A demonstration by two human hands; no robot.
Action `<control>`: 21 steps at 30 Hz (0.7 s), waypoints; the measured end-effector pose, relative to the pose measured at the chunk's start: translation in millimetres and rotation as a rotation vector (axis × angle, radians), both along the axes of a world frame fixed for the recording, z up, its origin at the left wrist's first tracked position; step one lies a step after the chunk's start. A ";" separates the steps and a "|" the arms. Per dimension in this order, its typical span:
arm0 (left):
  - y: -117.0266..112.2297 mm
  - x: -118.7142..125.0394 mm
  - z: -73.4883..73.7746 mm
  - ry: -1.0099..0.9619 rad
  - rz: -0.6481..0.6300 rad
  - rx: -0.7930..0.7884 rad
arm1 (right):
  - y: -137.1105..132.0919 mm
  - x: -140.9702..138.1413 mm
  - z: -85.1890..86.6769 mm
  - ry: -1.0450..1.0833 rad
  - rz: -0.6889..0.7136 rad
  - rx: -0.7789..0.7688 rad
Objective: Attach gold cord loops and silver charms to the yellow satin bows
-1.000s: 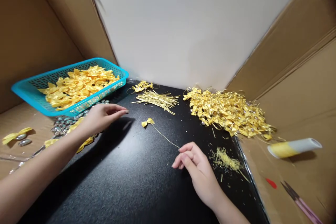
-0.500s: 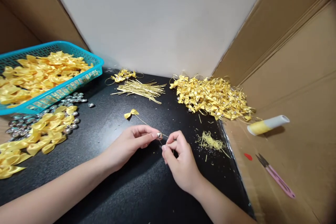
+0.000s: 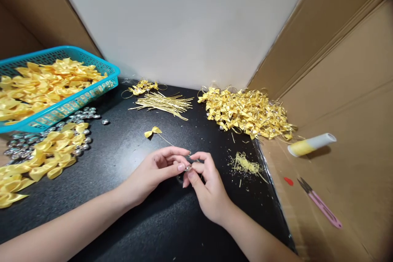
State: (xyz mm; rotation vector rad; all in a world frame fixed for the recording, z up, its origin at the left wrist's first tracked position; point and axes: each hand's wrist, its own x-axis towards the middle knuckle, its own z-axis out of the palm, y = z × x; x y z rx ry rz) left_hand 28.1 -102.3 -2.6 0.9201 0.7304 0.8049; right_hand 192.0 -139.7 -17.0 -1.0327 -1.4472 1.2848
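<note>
Between the fingertips of both hands is a small silver bell (image 3: 187, 168). My left hand (image 3: 159, 167) pinches it with thumb and fingers from the left. From the right, my right hand (image 3: 206, 178) closes its thumb and fingertips at the bell and a thin tie, whose end is mostly hidden by the fingers. A yellow ribbon bow (image 3: 152, 132) lies beyond my left hand, on the far end of a thin gold tie (image 3: 166, 140) that runs back to the fingers.
A blue basket (image 3: 101, 86) of yellow bows stands left, with loose bows (image 3: 58, 151) and silver bells (image 3: 23, 145) before it. Gold twist ties (image 3: 166, 104), finished bows with bells (image 3: 245, 110) and clippings (image 3: 247, 164) lie on the black table. Pink snips (image 3: 321, 204) and a tube (image 3: 311, 144) are right.
My right hand has moved left and up to the bell, so both hands' fingertips now meet. The bell sits slightly lower and is more covered by fingers.
</note>
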 end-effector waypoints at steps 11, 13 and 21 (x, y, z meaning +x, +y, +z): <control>6.0 -2.9 12.2 0.281 0.046 0.065 | 0.7 1.2 -5.8 0.066 -0.017 -0.057; 7.9 -1.9 21.4 0.411 0.045 0.197 | 2.6 1.4 -3.8 0.048 -0.061 -0.056; 38.6 0.0 99.2 0.392 0.388 0.582 | 22.3 12.1 0.0 -0.198 -0.225 0.132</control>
